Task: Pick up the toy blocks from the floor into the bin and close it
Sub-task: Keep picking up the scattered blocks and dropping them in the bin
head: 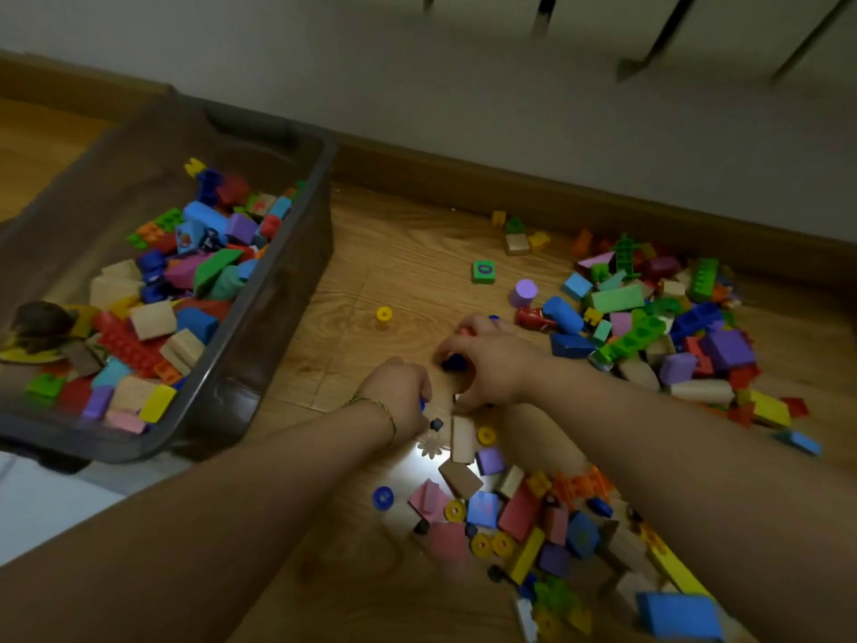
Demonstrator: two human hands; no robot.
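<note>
A grey see-through bin [278, 290] stands on the floor at the left, holding many coloured and wooden blocks [153, 308]. My left hand [399, 394] is curled over a small blue piece on the floor in the middle. Close beside it, my right hand [491, 364] grips several small pieces, a dark blue one and a red one showing between the fingers. A large heap of blocks [658, 327] lies at the right. Another scatter of blocks and yellow rings [524, 517] lies between my forearms.
A green number cube [483, 271], a purple cylinder [524, 292] and a yellow ring [384, 313] lie singly on the wooden floor [408, 252]. A skirting board and wall [510, 132] run behind. Dark furniture legs [658, 44] stand at the top. A white surface [41, 503] is at the lower left.
</note>
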